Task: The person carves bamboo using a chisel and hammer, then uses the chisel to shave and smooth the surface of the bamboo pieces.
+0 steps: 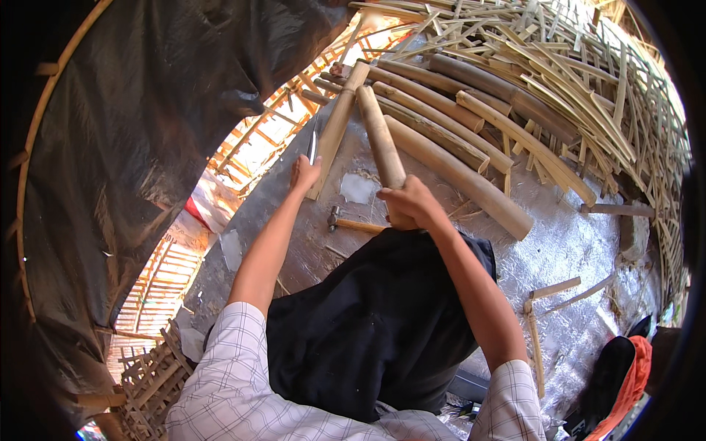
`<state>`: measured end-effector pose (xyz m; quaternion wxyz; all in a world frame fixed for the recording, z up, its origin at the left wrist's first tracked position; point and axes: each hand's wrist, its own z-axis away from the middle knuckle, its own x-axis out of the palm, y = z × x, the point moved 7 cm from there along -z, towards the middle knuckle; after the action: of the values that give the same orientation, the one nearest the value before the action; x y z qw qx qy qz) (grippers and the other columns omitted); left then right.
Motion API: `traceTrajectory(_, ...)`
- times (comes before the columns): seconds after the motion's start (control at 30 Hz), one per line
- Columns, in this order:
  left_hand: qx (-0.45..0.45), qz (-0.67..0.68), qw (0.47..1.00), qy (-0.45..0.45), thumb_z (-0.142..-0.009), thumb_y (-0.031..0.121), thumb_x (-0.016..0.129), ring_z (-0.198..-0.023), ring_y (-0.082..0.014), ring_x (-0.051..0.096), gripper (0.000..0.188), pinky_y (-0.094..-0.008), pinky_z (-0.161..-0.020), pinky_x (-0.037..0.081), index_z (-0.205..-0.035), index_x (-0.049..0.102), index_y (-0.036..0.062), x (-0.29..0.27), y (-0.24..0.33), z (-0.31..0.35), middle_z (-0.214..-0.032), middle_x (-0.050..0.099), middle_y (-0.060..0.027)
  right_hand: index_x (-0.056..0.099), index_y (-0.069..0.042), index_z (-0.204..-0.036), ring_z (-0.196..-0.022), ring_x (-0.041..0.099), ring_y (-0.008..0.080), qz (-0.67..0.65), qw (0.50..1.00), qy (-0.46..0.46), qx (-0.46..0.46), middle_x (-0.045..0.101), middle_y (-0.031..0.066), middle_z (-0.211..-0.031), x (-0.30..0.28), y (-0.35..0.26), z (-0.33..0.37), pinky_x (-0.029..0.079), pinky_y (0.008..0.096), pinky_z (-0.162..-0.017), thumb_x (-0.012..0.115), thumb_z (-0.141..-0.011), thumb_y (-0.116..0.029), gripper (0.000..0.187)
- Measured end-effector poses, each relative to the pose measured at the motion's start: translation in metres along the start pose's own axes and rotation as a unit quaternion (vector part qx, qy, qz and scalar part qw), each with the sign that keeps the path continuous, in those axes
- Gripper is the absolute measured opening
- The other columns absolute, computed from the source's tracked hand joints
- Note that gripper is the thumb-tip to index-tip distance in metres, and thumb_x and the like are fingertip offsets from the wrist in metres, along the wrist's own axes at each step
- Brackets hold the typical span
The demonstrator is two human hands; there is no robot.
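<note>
So the floor here is covered in a crinkly silvery sheet (559, 242), kind of like foil-faced tarp, and the whole spot sits under a shelter with a big black plastic sheet (147, 125) stretched over a bent bamboo frame on the left. Through the gaps lower left there's a woven bamboo lattice (165, 283) in bright sun. Up top right is a huge messy pile of split bamboo strips (588, 95), with a row of thick round bamboo poles (441, 140) lying side by side in front of it. A small hammer (351, 223) with a wooden handle lies on the sheet between the arms. The right hand (412, 206) is wrapped tight around the near end of one bamboo pole (381, 136), which angles up and away over the person's dark lap. The left hand (304, 173) is closed at the near end of a second bamboo pole (338, 125), which leans toward the first so the far ends nearly meet; there's a thin blade (312, 145) sticking up from that fist too, I think a knife, but it's too small to be sure. A few loose slats (555, 288) lie off to the right.
</note>
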<state>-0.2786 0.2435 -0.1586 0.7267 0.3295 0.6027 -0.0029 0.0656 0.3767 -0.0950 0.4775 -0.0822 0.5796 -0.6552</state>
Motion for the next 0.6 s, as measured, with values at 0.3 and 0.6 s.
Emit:
traceTrajectory(0.3,0.013,-0.110,0.989,-0.101,-0.083,0.021,0.067,-0.072,-0.0371,0.074,0.043,-0.0464,-0.065,0.058,-0.111,0.060,-0.0112,-0.036,0.007,0.011,-0.086,0.072,-0.0274,0.065,0.013,-0.099,-0.078,0.075,0.0332,-0.216,0.976,-0.008,0.011,0.072,0.0234,-0.089,0.115,-0.005,0.029,0.058,0.0441,-0.068,0.080,-0.080,-0.028,0.047)
traceTrajectory(0.6,0.062,-0.008,0.971,-0.229,-0.082,0.009,0.065,-0.054,-0.0203,0.065,0.026,-0.0365,-0.044,0.046,-0.103,0.061,-0.0055,-0.033,-0.041,0.102,-0.070,0.066,-0.0138,0.055,0.003,-0.111,-0.062,0.068,0.0239,-0.450,0.852,-0.257,0.068,0.064,0.0139,-0.079,0.110,-0.031,0.128,0.058,0.0392,-0.054,0.070,-0.094,-0.019,0.032)
